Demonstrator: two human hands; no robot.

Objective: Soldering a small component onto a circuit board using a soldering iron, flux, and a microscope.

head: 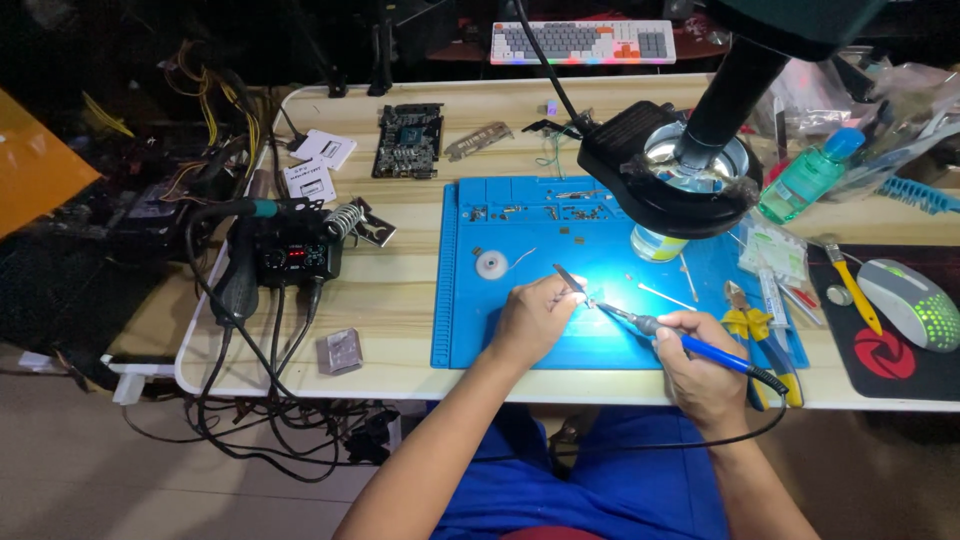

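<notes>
Left hand [533, 318]: closed around tweezers [570, 279], resting on the blue mat [470, 330]. Tweezer tips pointed down and to the right, meeting a small part [592, 302] on the mat; too small to identify.

Right hand [700, 362]: closed around the blue handle of a soldering iron [690, 343], held like a pen. Metal tip aimed up and to the left, ending at the same small part, just beside the tweezer tips. Black cable trailing from the handle's rear end off the near edge of the counter [400, 290].

Working point: near the centre of the mat, lit from above by a round magnifier lamp [668, 170] on a black arm.

On the mat: white solder spool [492, 264] to the left of the hands; small round tin [655, 243] below the lamp; yellow-handled pliers [742, 322] just beside the right hand.

Left of the mat: black soldering station [292, 255] with red display and coiled iron holder, cables hanging off the counter edge. Circuit board [408, 140] at the far side of the counter.

Right of the mat: green bottle [808, 175], yellow screwdriver [855, 290], grey mouse [908, 303] on a black pad. Keyboard [583, 42] behind the counter.
</notes>
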